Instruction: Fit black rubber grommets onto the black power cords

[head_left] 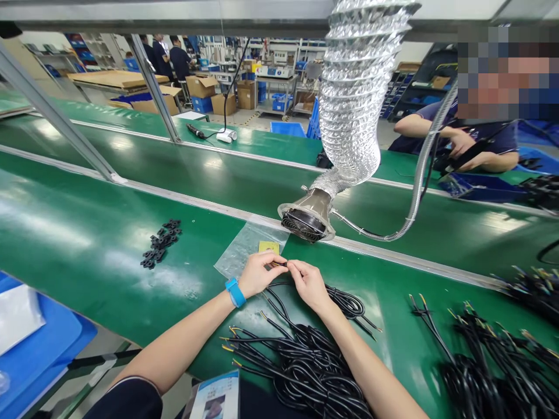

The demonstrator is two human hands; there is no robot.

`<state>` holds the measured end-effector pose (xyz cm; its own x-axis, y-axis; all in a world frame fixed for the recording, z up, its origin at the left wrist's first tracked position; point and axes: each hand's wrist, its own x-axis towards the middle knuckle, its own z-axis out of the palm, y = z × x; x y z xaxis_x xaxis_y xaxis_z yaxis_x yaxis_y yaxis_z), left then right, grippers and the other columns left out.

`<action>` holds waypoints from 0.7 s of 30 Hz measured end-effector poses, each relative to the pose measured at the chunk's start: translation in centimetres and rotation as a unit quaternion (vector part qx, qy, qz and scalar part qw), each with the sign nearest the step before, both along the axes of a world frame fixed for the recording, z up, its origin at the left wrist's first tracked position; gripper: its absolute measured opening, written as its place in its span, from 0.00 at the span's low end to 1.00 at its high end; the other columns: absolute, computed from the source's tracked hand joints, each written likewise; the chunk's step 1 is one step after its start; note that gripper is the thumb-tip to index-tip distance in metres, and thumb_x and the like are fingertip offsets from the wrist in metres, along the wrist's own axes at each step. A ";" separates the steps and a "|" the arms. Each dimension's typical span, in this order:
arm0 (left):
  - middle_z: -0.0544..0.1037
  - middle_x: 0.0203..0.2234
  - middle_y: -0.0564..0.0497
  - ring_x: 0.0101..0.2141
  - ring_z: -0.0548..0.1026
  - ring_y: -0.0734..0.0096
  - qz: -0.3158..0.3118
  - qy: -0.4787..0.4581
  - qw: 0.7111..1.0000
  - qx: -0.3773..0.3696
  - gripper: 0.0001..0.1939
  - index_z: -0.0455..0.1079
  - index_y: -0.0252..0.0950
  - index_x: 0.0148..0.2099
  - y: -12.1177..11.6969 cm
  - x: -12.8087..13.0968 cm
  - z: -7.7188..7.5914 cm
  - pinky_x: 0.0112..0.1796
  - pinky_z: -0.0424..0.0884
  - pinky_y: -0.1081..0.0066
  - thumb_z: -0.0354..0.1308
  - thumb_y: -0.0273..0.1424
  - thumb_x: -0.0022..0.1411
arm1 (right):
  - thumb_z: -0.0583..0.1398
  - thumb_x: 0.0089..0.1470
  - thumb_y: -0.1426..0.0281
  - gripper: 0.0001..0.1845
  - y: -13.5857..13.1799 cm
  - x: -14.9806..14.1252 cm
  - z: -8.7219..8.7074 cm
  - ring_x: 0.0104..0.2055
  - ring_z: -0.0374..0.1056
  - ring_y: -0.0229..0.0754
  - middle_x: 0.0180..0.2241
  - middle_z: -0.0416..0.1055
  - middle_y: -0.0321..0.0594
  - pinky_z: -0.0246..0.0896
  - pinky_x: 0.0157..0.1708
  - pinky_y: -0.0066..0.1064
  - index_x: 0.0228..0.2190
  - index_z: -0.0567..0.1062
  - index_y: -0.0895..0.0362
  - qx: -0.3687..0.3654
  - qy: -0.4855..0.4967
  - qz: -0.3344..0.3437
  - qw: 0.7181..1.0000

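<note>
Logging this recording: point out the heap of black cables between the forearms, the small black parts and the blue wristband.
Heap of black cables (308,362), head view: coils mid-heap.
Small black parts (161,240), head view: a part near the cluster's middle.
Blue wristband (236,293), head view: middle of the band.

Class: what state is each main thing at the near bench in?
Left hand: pinching a cable end
Right hand: pinching the same end
Blue wristband: fastened
Black cables: coiled, coloured ends exposed
Small black parts: loosely grouped
Clear bag: lying flat
Silver duct: hanging, bent
Fan: running or not, cannot tell
</note>
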<state>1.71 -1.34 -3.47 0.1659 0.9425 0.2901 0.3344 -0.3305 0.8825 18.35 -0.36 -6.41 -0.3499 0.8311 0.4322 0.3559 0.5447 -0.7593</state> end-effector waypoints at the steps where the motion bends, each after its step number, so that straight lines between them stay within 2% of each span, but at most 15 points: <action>1: 0.79 0.27 0.49 0.28 0.75 0.71 0.007 0.002 1.000 0.003 0.09 0.77 0.36 0.32 0.1 -0.1 0.1 0.30 0.72 0.72 0.65 0.37 0.57 | 0.49 0.65 0.64 0.19 0.0 -0.1 0.0 0.28 0.68 0.40 0.25 0.73 0.40 0.62 0.30 0.29 0.27 0.73 0.56 -0.007 0.002 -0.008 1.000; 4: 0.80 0.28 0.48 0.28 0.75 0.69 0.033 -0.003 0.999 -0.016 0.08 0.78 0.36 0.33 0.5 -0.3 0.2 0.31 0.72 0.71 0.65 0.36 0.55 | 0.52 0.64 0.65 0.15 -0.2 -0.3 0.2 0.33 0.72 0.41 0.32 0.76 0.42 0.66 0.34 0.31 0.34 0.76 0.56 -0.004 0.023 -0.041 0.999; 6: 0.80 0.28 0.48 0.28 0.75 0.69 0.049 -0.005 0.998 -0.037 0.08 0.79 0.36 0.33 0.5 -0.4 0.2 0.31 0.72 0.71 0.66 0.36 0.54 | 0.53 0.63 0.65 0.13 -0.3 -0.3 0.3 0.32 0.72 0.41 0.31 0.76 0.42 0.67 0.35 0.31 0.35 0.76 0.56 0.010 0.033 -0.055 0.998; 9: 0.80 0.28 0.49 0.27 0.74 0.70 0.055 -0.006 0.997 -0.054 0.08 0.79 0.36 0.33 0.4 -0.4 0.1 0.31 0.72 0.71 0.67 0.35 0.53 | 0.53 0.64 0.65 0.14 -0.3 -0.1 0.3 0.27 0.69 0.40 0.25 0.73 0.39 0.65 0.30 0.30 0.32 0.75 0.56 0.029 0.016 -0.047 0.998; 12: 0.80 0.28 0.49 0.28 0.75 0.69 0.035 -0.014 0.998 -0.044 0.07 0.79 0.36 0.32 0.1 -0.3 0.1 0.31 0.72 0.71 0.66 0.34 0.53 | 0.50 0.65 0.65 0.18 -0.3 0.1 0.4 0.25 0.67 0.39 0.22 0.70 0.38 0.62 0.28 0.29 0.27 0.73 0.55 0.032 -0.004 -0.023 0.999; 16: 0.79 0.26 0.49 0.28 0.75 0.70 0.006 -0.027 0.999 -0.031 0.07 0.78 0.36 0.32 -0.1 -0.1 0.2 0.31 0.72 0.72 0.66 0.35 0.54 | 0.49 0.65 0.62 0.22 -0.2 0.2 0.5 0.24 0.64 0.39 0.20 0.67 0.36 0.58 0.26 0.28 0.22 0.69 0.55 -0.011 -0.005 0.001 1.000; 21: 0.79 0.27 0.49 0.29 0.75 0.69 0.002 -0.037 0.999 -0.039 0.09 0.78 0.36 0.32 0.0 -0.2 0.3 0.32 0.72 0.71 0.66 0.37 0.54 | 0.49 0.64 0.59 0.25 -0.2 0.1 0.8 0.22 0.58 0.36 0.17 0.59 0.32 0.54 0.24 0.27 0.18 0.61 0.55 -0.089 0.033 0.034 0.995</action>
<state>1.56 -1.33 -3.22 0.1423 0.9635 0.2269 0.2694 -0.2583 0.9277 18.43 -0.61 -5.65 -0.3843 0.8719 0.3036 0.2691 0.4203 -0.8666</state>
